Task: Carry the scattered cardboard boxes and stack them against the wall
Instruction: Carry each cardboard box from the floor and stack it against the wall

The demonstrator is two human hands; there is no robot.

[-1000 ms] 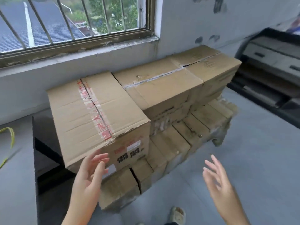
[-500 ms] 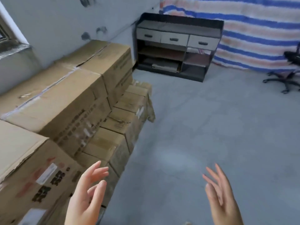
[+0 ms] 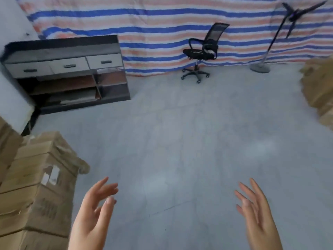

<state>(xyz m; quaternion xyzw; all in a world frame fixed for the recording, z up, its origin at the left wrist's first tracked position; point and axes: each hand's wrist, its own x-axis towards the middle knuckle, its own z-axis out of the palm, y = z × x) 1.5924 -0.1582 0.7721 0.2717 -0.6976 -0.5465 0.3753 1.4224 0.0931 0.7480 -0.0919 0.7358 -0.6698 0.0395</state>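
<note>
A stack of brown cardboard boxes [image 3: 36, 186] fills the lower left corner, with a white label on one side. More cardboard [image 3: 319, 91] shows at the right edge, blurred. My left hand [image 3: 93, 217] is raised in front of me at the bottom, fingers straight and spread, holding nothing, just right of the stack. My right hand [image 3: 257, 215] is also raised at the bottom right, fingers straight, empty. Bare grey floor [image 3: 180, 141] lies between and ahead of both hands.
A dark cabinet with three grey drawers [image 3: 68, 73] stands at the left against the wall. A black office chair [image 3: 201, 53] and a floor fan on a stand [image 3: 264, 64] stand before a striped tarp [image 3: 162, 24] at the back.
The view has swung right, away from the window wall and the stacked boxes, toward the open room. Both hands stay raised and empty; the left no longer touches the box.
</note>
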